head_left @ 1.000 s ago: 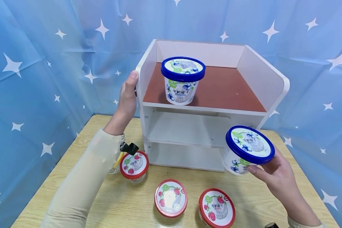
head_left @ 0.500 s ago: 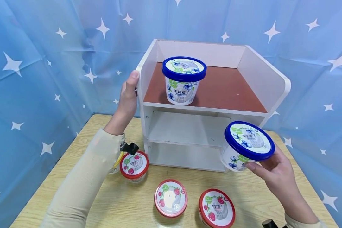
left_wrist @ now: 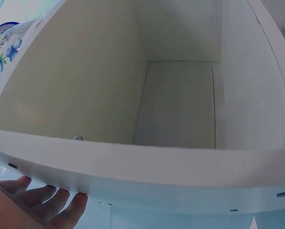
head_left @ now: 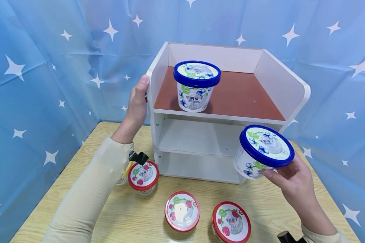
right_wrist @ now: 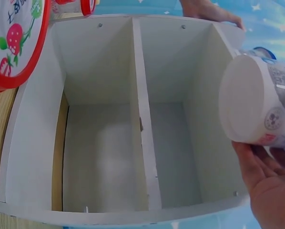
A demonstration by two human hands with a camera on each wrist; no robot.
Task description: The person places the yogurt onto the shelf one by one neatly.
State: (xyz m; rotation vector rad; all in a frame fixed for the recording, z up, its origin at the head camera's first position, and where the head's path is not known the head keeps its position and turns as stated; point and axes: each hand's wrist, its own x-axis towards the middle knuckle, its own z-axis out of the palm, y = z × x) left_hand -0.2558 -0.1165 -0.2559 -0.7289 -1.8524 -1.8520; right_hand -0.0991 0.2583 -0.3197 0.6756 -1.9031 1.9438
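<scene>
My right hand (head_left: 301, 189) grips a white yogurt cup (head_left: 250, 165) with a blue lid and blueberry print. The cup is tilted and hangs in front of the right side of a white shelf unit (head_left: 197, 114). In the right wrist view the cup's pale bottom (right_wrist: 242, 100) faces the camera. A second blueberry cup (head_left: 194, 94) stands upright on the unit's brown top, near the left front. My left hand (head_left: 137, 104) rests against the unit's left side panel. Its fingertips (left_wrist: 78, 198) touch that panel in the left wrist view.
Two red-lidded strawberry cups, a middle one (head_left: 182, 216) and a right one (head_left: 231, 221), stand on the wooden table (head_left: 140, 219). Another red-lidded cup (head_left: 143, 177) is by the unit's left foot, beside a partly hidden yellow-rimmed cup (head_left: 121, 180). A starry blue curtain (head_left: 64, 67) hangs behind.
My right hand has raised the blueberry cup slightly, in front of the shelf unit. My left hand stays against the unit's side, and the other cups keep their places.
</scene>
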